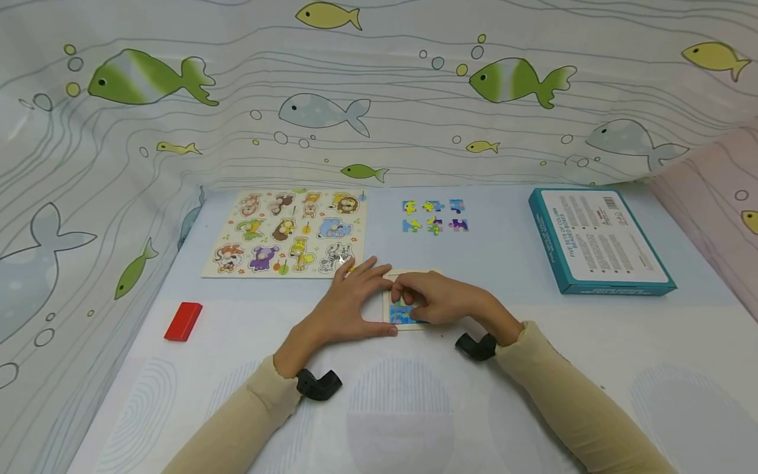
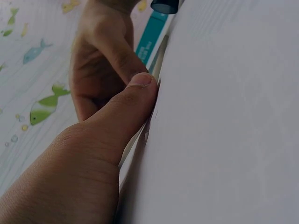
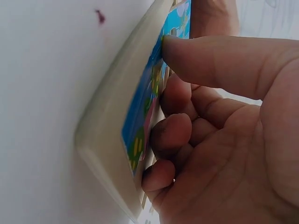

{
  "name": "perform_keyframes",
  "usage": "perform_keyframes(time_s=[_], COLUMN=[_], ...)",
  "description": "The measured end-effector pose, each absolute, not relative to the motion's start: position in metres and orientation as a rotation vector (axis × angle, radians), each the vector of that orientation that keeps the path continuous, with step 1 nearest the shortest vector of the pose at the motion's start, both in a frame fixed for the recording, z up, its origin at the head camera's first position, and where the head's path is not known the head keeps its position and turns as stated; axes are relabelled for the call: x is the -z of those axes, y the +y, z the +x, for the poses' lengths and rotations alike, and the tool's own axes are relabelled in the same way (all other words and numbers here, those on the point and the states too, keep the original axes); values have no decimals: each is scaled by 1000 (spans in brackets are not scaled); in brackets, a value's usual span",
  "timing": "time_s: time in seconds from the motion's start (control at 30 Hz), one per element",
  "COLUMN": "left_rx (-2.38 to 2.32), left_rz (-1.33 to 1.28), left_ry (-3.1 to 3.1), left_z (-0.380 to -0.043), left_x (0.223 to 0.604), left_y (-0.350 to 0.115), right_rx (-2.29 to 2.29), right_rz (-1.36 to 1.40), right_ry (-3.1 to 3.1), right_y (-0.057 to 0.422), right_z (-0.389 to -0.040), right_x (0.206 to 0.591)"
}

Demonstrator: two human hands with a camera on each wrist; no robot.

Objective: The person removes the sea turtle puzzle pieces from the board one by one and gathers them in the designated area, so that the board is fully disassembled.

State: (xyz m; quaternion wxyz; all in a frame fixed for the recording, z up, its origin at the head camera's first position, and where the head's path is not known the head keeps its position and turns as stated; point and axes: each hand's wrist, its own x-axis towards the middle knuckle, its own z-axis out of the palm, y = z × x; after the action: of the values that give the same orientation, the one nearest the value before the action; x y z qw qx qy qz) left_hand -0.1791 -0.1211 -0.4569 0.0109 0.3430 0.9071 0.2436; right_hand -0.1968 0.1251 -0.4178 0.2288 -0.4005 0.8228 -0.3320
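A small wooden puzzle tray (image 1: 386, 315) lies flat before me, its lower part filled with blue picture pieces (image 1: 400, 315). My left hand (image 1: 349, 306) spreads along its left side, thumb straight at the near edge and fingers extended toward the far corner. My right hand (image 1: 441, 297) is over the tray with curled fingers. In the right wrist view its thumb (image 3: 205, 58) presses a blue puzzle piece (image 3: 175, 21), and the other fingertips bend against the pieces below. The hand hides much of the tray's right side.
Several loose puzzle pieces (image 1: 435, 216) lie in two rows beyond the tray. An animal puzzle board (image 1: 278, 227) is at the back left, close to the left fingertips. A teal box (image 1: 604, 240) lies at the right, and a red block (image 1: 183, 321) at the left.
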Motion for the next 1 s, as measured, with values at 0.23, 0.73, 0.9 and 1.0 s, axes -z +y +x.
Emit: perform_keyframes(time_s=[0.23,0.73,0.9,1.0], left_rx=[-767,-777,-777,-777], left_rz=[1067,1091,1080,1078], left_ry=[2827,2835,2832,2834], left_z=[-179,-179,-179,-179], left_x=[457,459,459,458], left_y=[-121,-121,-121,-121], right_rx=[966,1140,1153,1186], right_rz=[-1069,-999,-987,-992], right_ry=[2249,2153,2128,2120], right_y=[127,127,130,133], right_z=[-198,-201,-203,-205], right_x=[420,423,420,420])
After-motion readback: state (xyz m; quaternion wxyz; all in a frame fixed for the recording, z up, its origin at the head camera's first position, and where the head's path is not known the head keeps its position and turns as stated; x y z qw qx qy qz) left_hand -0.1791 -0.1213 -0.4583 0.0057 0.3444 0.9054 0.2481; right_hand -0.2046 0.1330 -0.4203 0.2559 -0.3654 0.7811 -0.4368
